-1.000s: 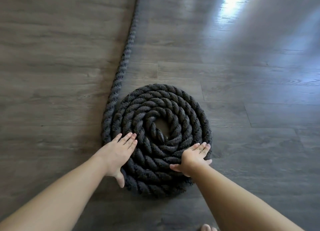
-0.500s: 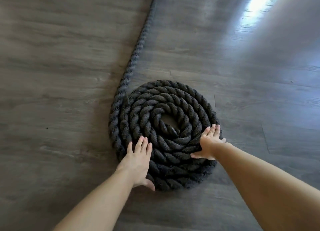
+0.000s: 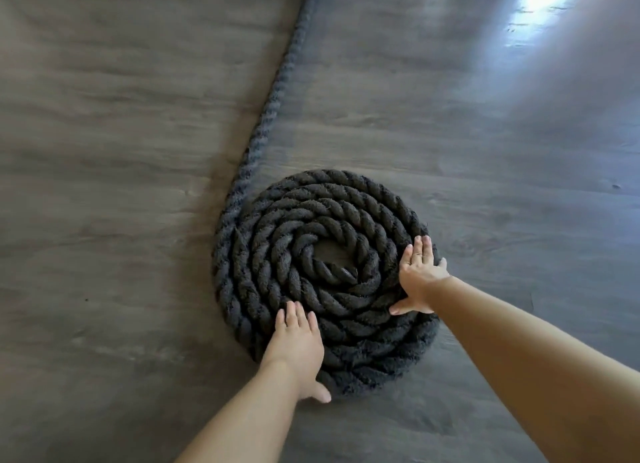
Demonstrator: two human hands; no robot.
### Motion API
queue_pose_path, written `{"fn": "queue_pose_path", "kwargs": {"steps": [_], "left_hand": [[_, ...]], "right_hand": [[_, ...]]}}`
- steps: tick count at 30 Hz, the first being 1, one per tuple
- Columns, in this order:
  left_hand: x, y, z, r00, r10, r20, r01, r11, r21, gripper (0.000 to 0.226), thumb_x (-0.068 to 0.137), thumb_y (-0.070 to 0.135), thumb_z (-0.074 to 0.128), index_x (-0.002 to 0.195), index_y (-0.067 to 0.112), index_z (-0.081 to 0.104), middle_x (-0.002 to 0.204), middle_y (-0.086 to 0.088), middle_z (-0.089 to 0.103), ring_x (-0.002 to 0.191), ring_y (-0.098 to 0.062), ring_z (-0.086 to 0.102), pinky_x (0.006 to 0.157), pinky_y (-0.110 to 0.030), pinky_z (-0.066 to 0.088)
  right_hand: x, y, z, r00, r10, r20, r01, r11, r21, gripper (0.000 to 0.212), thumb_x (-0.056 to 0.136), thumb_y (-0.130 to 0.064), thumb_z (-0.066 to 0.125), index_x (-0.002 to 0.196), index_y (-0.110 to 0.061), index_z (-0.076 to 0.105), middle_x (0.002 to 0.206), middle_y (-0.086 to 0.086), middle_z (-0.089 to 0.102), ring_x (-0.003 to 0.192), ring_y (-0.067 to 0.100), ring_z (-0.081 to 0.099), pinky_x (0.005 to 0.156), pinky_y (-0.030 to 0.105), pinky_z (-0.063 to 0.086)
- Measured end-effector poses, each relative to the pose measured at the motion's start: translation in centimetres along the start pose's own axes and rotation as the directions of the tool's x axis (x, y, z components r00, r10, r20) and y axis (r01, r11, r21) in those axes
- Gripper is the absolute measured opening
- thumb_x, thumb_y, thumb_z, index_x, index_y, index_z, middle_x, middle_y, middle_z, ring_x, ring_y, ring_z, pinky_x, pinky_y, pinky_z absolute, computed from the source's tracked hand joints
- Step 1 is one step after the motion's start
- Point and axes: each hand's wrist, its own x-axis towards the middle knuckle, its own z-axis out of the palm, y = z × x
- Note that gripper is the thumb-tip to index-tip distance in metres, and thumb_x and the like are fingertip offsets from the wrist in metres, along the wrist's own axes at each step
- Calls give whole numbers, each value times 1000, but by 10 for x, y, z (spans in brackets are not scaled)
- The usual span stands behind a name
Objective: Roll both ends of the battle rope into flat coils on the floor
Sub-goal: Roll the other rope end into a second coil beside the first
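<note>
Now a thick dark rope lies on the grey wooden floor, and its near end is wound into a flat coil in the lower middle of the frame. From the left edge of the coil the free part of the rope runs straight up to the top of the frame. The person's left hand lies flat on the lower left rings of the coil, fingers stretched and together, the thumb down at the outer edge; it presses and does not close around anything. The right hand lies flat on the right side of the coil, also spread open, with the thumb pointing to the lower left. A bright patch of light shines on the floor in the upper right.
</note>
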Motion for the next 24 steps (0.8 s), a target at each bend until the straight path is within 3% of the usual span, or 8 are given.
{"fn": "queue_pose_path", "kwargs": {"steps": [4,7,9,13,20,24], "left_hand": [[-1,-34,-19,985,171,-18,-167,977,134,123,81,61,73,158,1,-2,164,-28,6,152,-42,10,122,-57,15],[6,-61,-20,975,206,-79,-189,964,187,129,79,51,80,158,10,-13,165,-19,-19,153,-37,-10,122,-60,8],[19,-78,-21,986,156,-56,-142,969,202,146,69,57,85,155,13,-25,159,-17,-36,149,-39,-24,119,-65,4],[43,-98,-29,995,101,-9,-98,977,190,165,52,80,80,148,16,-38,150,-16,-49,145,-40,-32,117,-68,-2],[65,-138,-51,950,311,-15,-267,840,472,162,55,75,81,148,14,-37,156,-19,-39,147,-40,-30,119,-60,-14],[80,-160,-48,956,285,-72,-216,847,485,162,53,88,69,144,13,-42,154,-23,-40,145,-41,-33,120,-58,-13]], "right_hand": [[0,1,-2,1000,-17,-3,17,999,-32,140,74,-79,60,147,12,-18,155,36,-23,143,51,-23,116,66,16],[5,6,-3,999,-43,-15,43,998,-49,139,74,-76,62,147,11,-19,154,35,-24,143,50,-24,116,67,13],[12,13,-7,997,-71,-34,69,996,-61,139,74,-76,62,147,11,-19,154,35,-25,143,50,-25,116,67,12],[24,24,-17,992,-104,-66,97,990,-101,140,74,-78,60,147,11,-18,154,34,-25,143,50,-24,115,67,14],[36,33,-35,993,-106,-49,97,982,-162,139,75,-76,61,147,11,-20,155,34,-25,144,49,-23,116,65,14],[47,38,-47,992,-113,-58,100,976,-195,141,73,-77,62,147,11,-19,156,32,-24,144,47,-24,116,66,12]]}}
